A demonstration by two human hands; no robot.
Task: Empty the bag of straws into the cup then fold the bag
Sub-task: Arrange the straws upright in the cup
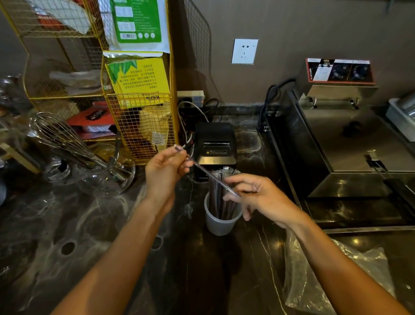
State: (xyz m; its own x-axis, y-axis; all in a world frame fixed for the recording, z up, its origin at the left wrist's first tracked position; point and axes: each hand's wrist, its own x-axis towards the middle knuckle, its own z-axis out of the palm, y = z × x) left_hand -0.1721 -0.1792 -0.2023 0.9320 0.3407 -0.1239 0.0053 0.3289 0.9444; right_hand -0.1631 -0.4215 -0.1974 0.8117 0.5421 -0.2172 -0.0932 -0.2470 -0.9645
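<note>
A translucent white cup (218, 223) stands on the dark marble counter, holding several wrapped dark straws (221, 193) upright. One wrapped straw (206, 171) slants above the cup, held at both ends. My left hand (164, 172) pinches its upper end, up and left of the cup. My right hand (261, 197) pinches its lower end just right of the cup's rim. The clear plastic bag (320, 278) lies crumpled and flat on the counter at the lower right, partly under my right forearm.
A black receipt printer (214, 143) sits right behind the cup. A steel fryer (344, 130) fills the right side. A yellow wire rack (141, 105) and a glass jug with a whisk (80, 148) stand at the left. Cables trail by the wall.
</note>
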